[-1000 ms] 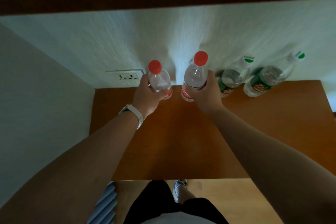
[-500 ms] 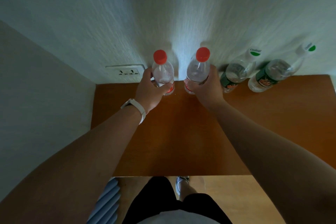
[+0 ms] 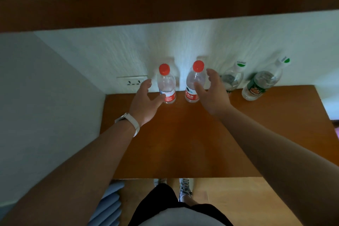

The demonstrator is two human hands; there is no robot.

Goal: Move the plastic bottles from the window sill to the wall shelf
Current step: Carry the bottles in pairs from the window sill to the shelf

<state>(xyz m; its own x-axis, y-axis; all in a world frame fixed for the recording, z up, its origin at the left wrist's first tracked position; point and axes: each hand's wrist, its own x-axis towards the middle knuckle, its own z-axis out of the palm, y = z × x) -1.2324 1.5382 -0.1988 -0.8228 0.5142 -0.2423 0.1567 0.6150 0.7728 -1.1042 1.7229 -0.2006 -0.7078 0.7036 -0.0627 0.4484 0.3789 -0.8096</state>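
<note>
Red-labelled bottles (image 3: 167,86), writing unreadable

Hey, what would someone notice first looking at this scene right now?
Two red-capped bottles stand upright at the back of the wooden shelf, against the white wall. An open left hand and right hand flank them. To the right stand two green-labelled bottles.

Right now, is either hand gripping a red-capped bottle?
No: both hands, left and right, are open beside the two red-capped bottles, which stand free on the shelf.
</note>
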